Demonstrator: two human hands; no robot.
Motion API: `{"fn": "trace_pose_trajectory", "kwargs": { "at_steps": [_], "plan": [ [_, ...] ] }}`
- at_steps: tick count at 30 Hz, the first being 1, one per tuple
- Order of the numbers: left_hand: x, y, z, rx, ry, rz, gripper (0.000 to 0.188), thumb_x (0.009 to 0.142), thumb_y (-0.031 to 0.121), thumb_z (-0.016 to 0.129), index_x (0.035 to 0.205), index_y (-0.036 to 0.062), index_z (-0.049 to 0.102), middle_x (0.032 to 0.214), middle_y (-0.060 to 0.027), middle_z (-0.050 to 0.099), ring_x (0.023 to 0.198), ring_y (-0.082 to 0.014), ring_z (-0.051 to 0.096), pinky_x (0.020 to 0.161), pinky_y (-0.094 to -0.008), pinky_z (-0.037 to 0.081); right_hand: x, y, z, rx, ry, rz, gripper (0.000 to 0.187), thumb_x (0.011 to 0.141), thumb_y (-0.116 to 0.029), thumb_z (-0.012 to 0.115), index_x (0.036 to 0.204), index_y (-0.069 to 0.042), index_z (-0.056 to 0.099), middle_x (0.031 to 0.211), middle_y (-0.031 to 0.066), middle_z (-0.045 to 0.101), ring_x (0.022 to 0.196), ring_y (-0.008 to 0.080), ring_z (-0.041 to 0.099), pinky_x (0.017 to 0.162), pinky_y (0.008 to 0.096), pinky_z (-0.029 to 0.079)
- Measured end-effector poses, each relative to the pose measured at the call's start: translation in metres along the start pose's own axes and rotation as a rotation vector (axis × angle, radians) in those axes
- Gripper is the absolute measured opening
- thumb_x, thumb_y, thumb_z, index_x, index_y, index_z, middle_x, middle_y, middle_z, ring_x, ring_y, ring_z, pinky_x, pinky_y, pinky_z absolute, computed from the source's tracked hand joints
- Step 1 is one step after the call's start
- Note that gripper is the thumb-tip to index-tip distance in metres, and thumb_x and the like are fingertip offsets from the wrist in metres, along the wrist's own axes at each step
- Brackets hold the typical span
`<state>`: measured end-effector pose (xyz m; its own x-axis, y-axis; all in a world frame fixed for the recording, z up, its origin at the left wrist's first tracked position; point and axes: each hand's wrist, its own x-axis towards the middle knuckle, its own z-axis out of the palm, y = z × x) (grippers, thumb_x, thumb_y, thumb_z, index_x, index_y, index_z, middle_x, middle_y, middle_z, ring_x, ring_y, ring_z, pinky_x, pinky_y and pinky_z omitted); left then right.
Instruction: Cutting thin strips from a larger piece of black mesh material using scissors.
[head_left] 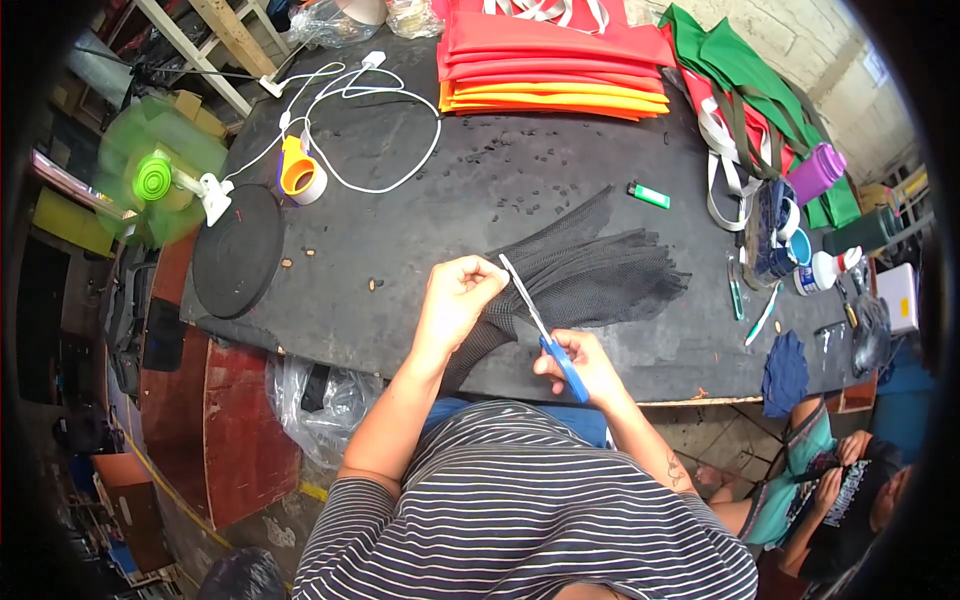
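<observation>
My right hand [585, 370] grips a pair of scissors [567, 372] by the blue handles. Their silver blades point up and to the left, looking closed or nearly so. Beside the blade tips, my left hand [462, 300] is closed in a pinch between thumb and fingers; whatever it holds is too small or hidden to make out. Black mesh fabric [610, 270] lies bunched on the table under and beyond both hands. Its far end fans out to the right, and a strip runs back toward the table's near edge.
Small black clippings [520, 207] dot the black table [350, 260]. A green lighter [650, 196], folded red and orange bags [555, 60], a tape roll [303, 180], a white cable [437, 130] and a spinning green fan [153, 177] surround the work. Another person [850, 500] sits at lower right.
</observation>
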<state>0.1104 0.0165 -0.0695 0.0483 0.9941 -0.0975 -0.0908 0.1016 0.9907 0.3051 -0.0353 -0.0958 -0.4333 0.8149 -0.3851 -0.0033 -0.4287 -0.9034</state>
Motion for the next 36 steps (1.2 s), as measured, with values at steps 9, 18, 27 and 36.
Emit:
{"fn": "trace_pose_trajectory", "kwargs": {
  "at_steps": [9,18,27,36],
  "plan": [
    [-0.001,0.003,0.018,-0.003,-0.109,0.089,0.007,0.075,0.006,0.066,0.079,0.0008,0.063,0.065,0.0024,0.056,0.058,-0.0016,0.046,0.054,-0.0170,0.039,0.012,-0.022,0.006,-0.135,0.282,-0.461,0.031,0.063,-0.014,0.078,0.078,-0.006,0.052,0.067,-0.0020,0.054,0.060,0.0043,0.049,0.055,0.0190,0.041],
    [-0.010,0.010,0.012,-0.139,-0.459,-0.238,0.013,0.083,0.017,0.060,0.079,0.0056,0.055,0.064,0.0016,0.055,0.056,-0.0042,0.049,0.050,-0.0177,0.039,0.005,-0.117,-0.051,0.065,0.463,-0.747,0.029,0.065,-0.005,0.070,0.085,-0.004,0.048,0.069,0.0051,0.056,0.061,0.0137,0.055,0.059,0.0270,0.046],
    [-0.022,0.014,-0.009,-0.176,-0.577,-0.215,0.013,0.080,0.012,0.061,0.087,0.0006,0.060,0.074,-0.0029,0.061,0.062,-0.0060,0.053,0.058,-0.0192,0.043,-0.050,-0.159,-0.126,0.127,0.741,-0.927,0.026,0.066,0.002,0.066,0.088,-0.003,0.054,0.076,0.0024,0.054,0.065,0.0130,0.054,0.062,0.0248,0.043],
    [0.001,-0.030,-0.015,0.214,-0.165,-0.031,0.010,0.080,0.012,0.060,0.085,0.0037,0.060,0.069,0.0009,0.055,0.059,-0.0044,0.048,0.052,-0.0179,0.037,0.019,-0.089,-0.153,-0.718,1.115,-0.504,0.036,0.071,-0.031,0.072,0.072,-0.005,0.048,0.059,-0.0013,0.047,0.053,0.0079,0.040,0.050,0.0228,0.033]
  ]
}}
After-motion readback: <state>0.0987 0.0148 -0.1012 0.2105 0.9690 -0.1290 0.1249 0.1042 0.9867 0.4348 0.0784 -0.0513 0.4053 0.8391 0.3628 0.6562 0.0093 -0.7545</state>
